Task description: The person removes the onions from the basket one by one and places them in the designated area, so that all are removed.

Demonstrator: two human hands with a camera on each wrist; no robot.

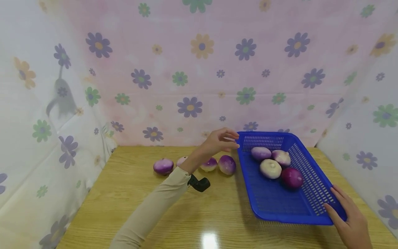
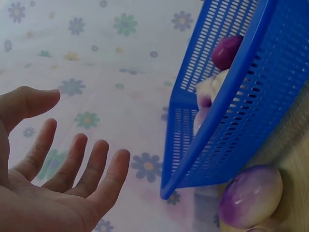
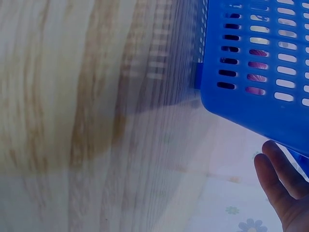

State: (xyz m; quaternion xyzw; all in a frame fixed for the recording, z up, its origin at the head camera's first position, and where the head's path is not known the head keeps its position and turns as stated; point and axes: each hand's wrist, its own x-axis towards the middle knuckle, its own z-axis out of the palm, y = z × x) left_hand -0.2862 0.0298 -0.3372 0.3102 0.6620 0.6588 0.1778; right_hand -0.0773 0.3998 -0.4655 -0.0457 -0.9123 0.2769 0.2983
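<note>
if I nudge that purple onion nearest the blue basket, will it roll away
Probably. The onion looks round and smooth, so a push could send it across the glossy wooden table. Its slightly flattened shape may make it wobble. The basket beside it would likely stop it.

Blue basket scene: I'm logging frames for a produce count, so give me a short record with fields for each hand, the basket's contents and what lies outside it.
left hand: open, fingers spread, at the far left corner of the blue basket, holding nothing
right hand: rests on the basket's near right corner
in basket: four onions, purple and whitish
on table: four onions in a row left of the basket, partly hidden by the left arm
</note>
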